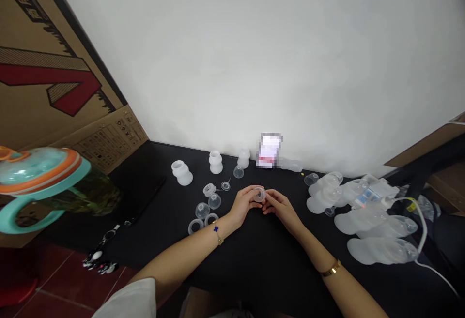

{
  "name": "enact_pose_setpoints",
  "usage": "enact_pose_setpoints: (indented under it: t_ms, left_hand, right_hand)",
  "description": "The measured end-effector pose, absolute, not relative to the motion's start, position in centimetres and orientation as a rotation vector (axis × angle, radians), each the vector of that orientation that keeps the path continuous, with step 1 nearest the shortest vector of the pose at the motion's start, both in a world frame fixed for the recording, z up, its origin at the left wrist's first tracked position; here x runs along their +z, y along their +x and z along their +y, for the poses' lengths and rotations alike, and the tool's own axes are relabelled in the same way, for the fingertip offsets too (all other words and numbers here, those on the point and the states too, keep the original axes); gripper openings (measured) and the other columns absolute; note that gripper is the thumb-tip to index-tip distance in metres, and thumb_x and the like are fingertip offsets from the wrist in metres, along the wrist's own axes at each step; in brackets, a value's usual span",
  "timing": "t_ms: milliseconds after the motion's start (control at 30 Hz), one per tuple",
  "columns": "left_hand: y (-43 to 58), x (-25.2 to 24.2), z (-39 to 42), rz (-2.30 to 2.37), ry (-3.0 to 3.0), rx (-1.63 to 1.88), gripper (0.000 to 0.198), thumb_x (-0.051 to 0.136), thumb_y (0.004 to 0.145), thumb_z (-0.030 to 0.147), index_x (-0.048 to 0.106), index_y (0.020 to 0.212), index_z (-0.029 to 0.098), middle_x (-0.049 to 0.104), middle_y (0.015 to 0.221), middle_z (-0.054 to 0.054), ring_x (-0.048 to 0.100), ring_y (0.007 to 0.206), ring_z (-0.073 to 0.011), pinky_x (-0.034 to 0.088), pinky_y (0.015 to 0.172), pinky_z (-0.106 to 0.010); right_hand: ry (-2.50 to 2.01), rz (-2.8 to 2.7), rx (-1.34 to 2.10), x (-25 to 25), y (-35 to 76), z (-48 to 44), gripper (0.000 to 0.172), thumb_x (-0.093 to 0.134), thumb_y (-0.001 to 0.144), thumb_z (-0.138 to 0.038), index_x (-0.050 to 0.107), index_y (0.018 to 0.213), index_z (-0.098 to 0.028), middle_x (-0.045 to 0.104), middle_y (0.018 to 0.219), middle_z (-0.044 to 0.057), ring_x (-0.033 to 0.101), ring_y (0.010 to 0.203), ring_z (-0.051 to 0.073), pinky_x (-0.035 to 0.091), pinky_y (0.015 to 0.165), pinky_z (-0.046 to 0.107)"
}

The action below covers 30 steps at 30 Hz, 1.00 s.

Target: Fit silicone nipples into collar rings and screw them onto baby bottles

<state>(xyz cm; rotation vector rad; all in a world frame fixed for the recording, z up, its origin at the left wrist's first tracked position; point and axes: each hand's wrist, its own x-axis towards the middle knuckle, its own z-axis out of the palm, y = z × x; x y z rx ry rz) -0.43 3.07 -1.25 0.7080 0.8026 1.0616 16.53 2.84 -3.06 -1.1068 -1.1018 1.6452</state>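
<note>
Over the middle of the black table, my left hand is closed on a small translucent bottle collar ring. My right hand pinches the ring's right side, fingertips close to those of the left. Left of my hands lie two clear domed caps, two loose rings, a white collar and a small disc-shaped part with a thin stem. Behind these stand wavy white bottle bodies, one tilted, with another clear cap beside the rightmost.
A phone leans against the wall. Several capped translucent bottles lie at the right with a white cable and a printed packet. A large tea-filled jug and a cardboard box occupy the left; keys hang near the edge.
</note>
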Motion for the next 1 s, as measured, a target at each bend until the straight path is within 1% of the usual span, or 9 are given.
enact_pose_setpoints:
  t_ms: [200,400,600,867,1000]
  left_hand:
    - [-0.4,-1.38,3.13,0.803,0.728,1.061,0.036,0.077,0.075,0.04,0.075,0.098,0.012,0.071,0.086,-0.009,0.066,0.077,-0.0173,0.051,0.067,-0.026]
    - [-0.44,-1.48,3.07,0.798,0.729,1.063,0.037,0.077,0.075,0.041,0.075,0.099,0.013,0.072,0.091,-0.01,0.067,0.08,-0.0186,0.052,0.068,-0.026]
    - [-0.57,-1.03,2.84,0.792,0.729,1.049,0.038,0.077,0.075,0.043,0.075,0.098,0.013,0.073,0.096,-0.011,0.067,0.081,-0.0194,0.052,0.069,-0.027]
    - [-0.59,-1.02,2.88,0.787,0.734,1.022,0.041,0.077,0.076,0.041,0.075,0.104,0.011,0.073,0.094,-0.012,0.067,0.08,-0.0194,0.053,0.07,-0.028]
    - [-0.63,-0.97,2.87,0.784,0.741,1.012,0.04,0.077,0.076,0.04,0.076,0.102,0.011,0.074,0.092,-0.012,0.067,0.078,-0.0197,0.053,0.071,-0.03]
  right_hand:
    - [-1.108,-1.096,1.647,-2.69,16.48,2.76,0.043,0.079,0.077,-0.056,0.071,0.098,-0.02,0.068,0.078,0.001,0.065,0.065,0.013,0.056,0.061,0.027]
    - [-1.097,-1.062,1.64,-2.36,16.38,2.65,0.043,0.081,0.075,-0.055,0.071,0.097,-0.02,0.067,0.077,0.001,0.064,0.066,0.014,0.057,0.06,0.027]
    - [-1.105,-1.07,1.653,-2.4,16.42,2.71,0.042,0.08,0.076,-0.056,0.071,0.096,-0.021,0.067,0.077,0.001,0.064,0.065,0.013,0.057,0.062,0.027]
    - [-1.114,-1.098,1.661,-2.32,16.41,2.73,0.043,0.079,0.076,-0.057,0.071,0.095,-0.02,0.067,0.076,0.001,0.064,0.064,0.013,0.056,0.061,0.027]
    - [-1.12,-1.104,1.652,-2.18,16.38,2.66,0.042,0.079,0.076,-0.057,0.071,0.095,-0.02,0.067,0.076,0.002,0.065,0.065,0.014,0.056,0.062,0.028]
